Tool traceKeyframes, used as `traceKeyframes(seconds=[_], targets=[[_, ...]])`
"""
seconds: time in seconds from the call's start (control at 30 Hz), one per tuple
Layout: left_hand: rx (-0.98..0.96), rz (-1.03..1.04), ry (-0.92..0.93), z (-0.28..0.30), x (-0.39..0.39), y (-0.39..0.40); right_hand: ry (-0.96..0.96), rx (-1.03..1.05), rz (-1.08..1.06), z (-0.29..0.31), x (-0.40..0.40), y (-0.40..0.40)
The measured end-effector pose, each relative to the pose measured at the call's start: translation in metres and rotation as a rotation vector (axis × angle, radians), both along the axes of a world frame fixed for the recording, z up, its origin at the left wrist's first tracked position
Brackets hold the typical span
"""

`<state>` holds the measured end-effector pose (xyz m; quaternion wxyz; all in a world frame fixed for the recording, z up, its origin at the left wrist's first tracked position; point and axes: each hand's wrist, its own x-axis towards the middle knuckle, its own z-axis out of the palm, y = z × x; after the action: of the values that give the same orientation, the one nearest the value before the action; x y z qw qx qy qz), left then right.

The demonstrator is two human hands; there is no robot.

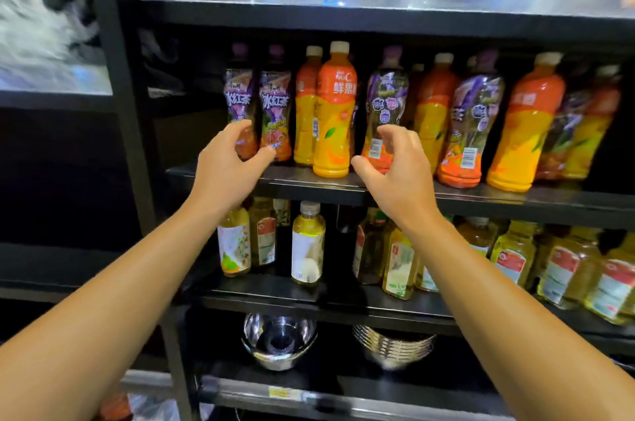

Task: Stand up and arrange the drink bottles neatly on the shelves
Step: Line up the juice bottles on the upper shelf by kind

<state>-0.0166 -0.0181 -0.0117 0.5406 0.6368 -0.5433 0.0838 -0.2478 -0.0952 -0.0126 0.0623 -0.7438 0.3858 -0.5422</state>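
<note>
A black shelf unit (144,152) fills the frame. Its middle shelf (309,185), across the centre, carries upright purple-label bottles (275,104) and orange bottles (335,114), mixed in a row. The shelf below (343,303) holds yellow bottles (307,245), sparse at left, crowded at right. Lower centre, steel bowls (279,339) sit on another shelf.

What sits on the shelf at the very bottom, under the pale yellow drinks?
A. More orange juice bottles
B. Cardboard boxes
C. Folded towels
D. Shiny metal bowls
D. Below the shelf of pale yellow drink bottles there is one shiny metal bowl and, to its right, a nested stack of metal bowls.
</note>
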Motion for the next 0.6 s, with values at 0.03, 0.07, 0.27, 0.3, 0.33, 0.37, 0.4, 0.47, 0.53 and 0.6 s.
traceKeyframes(seconds=[0.03, 0.07, 0.27, 0.3, 0.33, 0.37, 0.4, 0.47, 0.53, 0.6], targets=[[0.004, 0.007, 0.014, 0.005, 0.003, -0.007, -0.012, -0.007, -0.012, 0.003, 0.002, -0.002], [0.010, 0.015, 0.029, 0.008, 0.007, -0.013, -0.015, -0.021, -0.015, 0.006, 0.006, -0.003], [0.040, 0.045, 0.105, 0.018, 0.048, -0.060, 0.067, -0.173, 0.011, 0.015, 0.055, -0.001], [0.049, 0.050, 0.119, 0.020, 0.057, -0.068, 0.043, -0.201, -0.025, 0.016, 0.061, -0.003], [0.056, 0.055, 0.134, 0.022, 0.063, -0.076, 0.004, -0.216, -0.060, 0.016, 0.065, -0.007], [0.064, 0.057, 0.153, 0.025, 0.070, -0.084, -0.035, -0.212, -0.088, 0.016, 0.068, -0.011], [0.074, 0.054, 0.180, 0.027, 0.076, -0.092, -0.057, -0.194, -0.114, 0.015, 0.070, -0.016], [0.087, 0.028, 0.258, 0.031, 0.086, -0.106, -0.059, -0.152, -0.164, 0.013, 0.075, -0.023], [0.100, -0.014, 0.332, 0.032, 0.092, -0.118, -0.057, -0.122, -0.198, 0.012, 0.079, -0.027], [0.113, -0.047, 0.366, 0.031, 0.094, -0.126, -0.045, -0.079, -0.224, 0.011, 0.083, -0.029]])
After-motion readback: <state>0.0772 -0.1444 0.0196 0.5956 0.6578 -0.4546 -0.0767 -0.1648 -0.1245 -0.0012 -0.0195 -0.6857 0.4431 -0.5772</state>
